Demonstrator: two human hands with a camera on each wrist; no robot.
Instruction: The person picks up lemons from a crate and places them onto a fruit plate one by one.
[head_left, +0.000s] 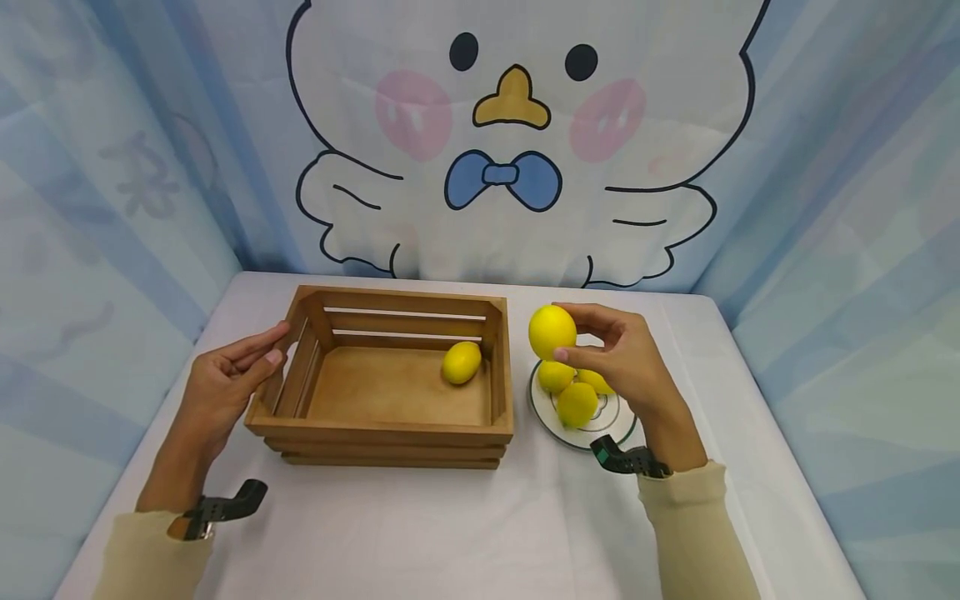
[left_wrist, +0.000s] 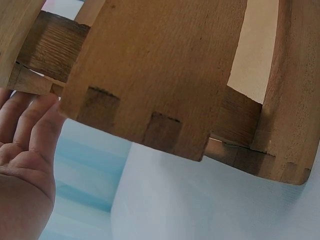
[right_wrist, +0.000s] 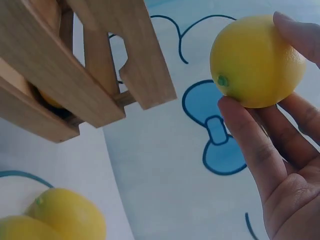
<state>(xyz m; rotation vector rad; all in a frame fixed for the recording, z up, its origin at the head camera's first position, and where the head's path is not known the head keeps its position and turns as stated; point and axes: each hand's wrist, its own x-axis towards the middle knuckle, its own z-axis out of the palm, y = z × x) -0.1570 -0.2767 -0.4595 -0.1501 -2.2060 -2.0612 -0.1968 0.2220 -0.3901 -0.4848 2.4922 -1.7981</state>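
Observation:
My right hand [head_left: 633, 358] pinches a yellow lemon [head_left: 552, 332] between thumb and fingers, above the left part of a white plate [head_left: 609, 431]. In the right wrist view that held lemon [right_wrist: 256, 62] shows a green stem end. Several more lemons [head_left: 577, 406] sit on the plate, partly covered by the hand and held lemon. My left hand [head_left: 225, 383] is at the left end of a slatted wooden crate [head_left: 382, 432], fingers mostly straight against its side. Inside the crate, near its right end, lies one lemon [head_left: 461, 363].
The crate and plate stand side by side on a white-covered table [head_left: 420, 533], the crate to the left. Patterned blue and white curtains [head_left: 847, 250] enclose the back and both sides, with a cartoon bird on the back one.

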